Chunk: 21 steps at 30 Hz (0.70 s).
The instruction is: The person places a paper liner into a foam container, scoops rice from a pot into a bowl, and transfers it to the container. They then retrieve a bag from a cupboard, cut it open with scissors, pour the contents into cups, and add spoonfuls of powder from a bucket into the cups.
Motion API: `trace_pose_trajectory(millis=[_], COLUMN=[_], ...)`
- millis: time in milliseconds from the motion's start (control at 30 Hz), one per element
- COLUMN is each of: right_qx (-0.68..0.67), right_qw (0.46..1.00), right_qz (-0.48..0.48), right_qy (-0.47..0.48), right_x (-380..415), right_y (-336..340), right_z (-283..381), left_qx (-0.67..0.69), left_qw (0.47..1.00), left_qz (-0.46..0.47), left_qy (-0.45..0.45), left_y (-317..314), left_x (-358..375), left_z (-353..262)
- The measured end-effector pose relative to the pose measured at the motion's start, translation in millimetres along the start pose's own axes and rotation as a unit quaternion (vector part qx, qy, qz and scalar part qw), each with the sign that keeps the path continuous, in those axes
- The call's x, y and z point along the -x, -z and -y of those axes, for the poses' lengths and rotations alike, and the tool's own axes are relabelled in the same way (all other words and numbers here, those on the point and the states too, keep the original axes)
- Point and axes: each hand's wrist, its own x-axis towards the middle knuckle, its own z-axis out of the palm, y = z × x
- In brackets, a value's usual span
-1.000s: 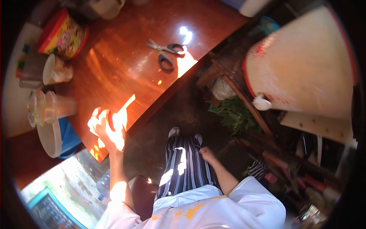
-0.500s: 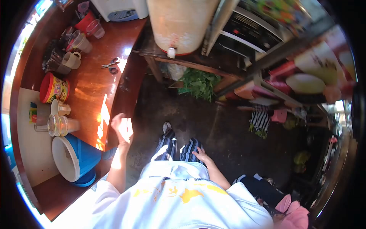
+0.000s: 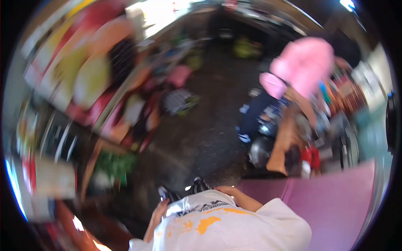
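My left hand [image 3: 160, 209] hangs at the left edge of my white shirt [image 3: 247, 226], close to my striped trousers [image 3: 169, 194]. Motion blur and the angle keep its fingers from being made out. By the hem on the other side lies my right hand [image 3: 226, 190], its fingers stretched out toward my leg, with nothing seen in them. A purple panel [image 3: 331, 205] stands just to the right of that arm.
On the right, a person in a pink top [image 3: 307, 62] bends over metal pots [image 3: 261, 151]. Leafy greens [image 3: 115, 166] lie low on the left, below a large fruit picture [image 3: 92, 79]. Dark floor [image 3: 201, 125] stretches ahead between them.
My view has swung far to the right, from the wooden counter toward the person in pink. The left hand has dropped from beside the counter to my side.
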Motion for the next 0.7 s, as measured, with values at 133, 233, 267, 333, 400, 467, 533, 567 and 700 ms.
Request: trace_pose_trajectory(millis=[133, 233, 267, 333, 400, 467, 533, 567, 700], right_qx=[0.065, 0.056, -0.009, -0.033, -0.191, -0.248, -0.293, -0.267, -0.104], right_qw=[0.993, 0.990, 0.988, 0.977, 0.945, 0.915, 0.863, 0.873, 0.889], right_qz=[-0.058, -0.114, -0.136, -0.211, -0.260, -0.316, -0.374, -0.367, -0.444], right_qy=[-0.081, -0.063, -0.076, -0.023, -0.060, 0.036, 0.172, 0.176, 0.031], right_x=[34.5, -1.9, 1.8, 20.3, 27.8, -18.9, -45.6, -34.0, -105.3], right_y=[13.1, 1.5, 7.3, 14.3, 23.2, 16.1, 12.4, 31.7, 89.9], right_z=[-35.2, -91.8, -94.6, -88.0, -77.5, -118.5, -149.0, -137.8, -169.5], left_qx=[0.024, 0.024, 0.028, -0.006, -0.215, -0.232, -0.216, -0.218, -0.250], left_qw=[0.997, 0.991, 0.987, 0.981, 0.957, 0.955, 0.954, 0.951, 0.932], left_qz=[0.043, 0.109, 0.131, 0.168, 0.158, 0.184, 0.169, 0.176, 0.227], left_qy=[-0.051, -0.078, -0.083, -0.097, -0.114, -0.034, -0.123, -0.127, -0.132], left_y=[23.2, 29.2, 29.3, 35.2, 42.7, 46.1, 51.4, 55.5, 61.5], left_x=[-46.8, -71.5, -80.0, -99.9, -134.9, -142.0, -200.9, -214.3, -281.4], left_z=[-96.8, -163.4, -184.6, -222.6, -242.5, -299.8, -298.2, -320.1, -413.1])
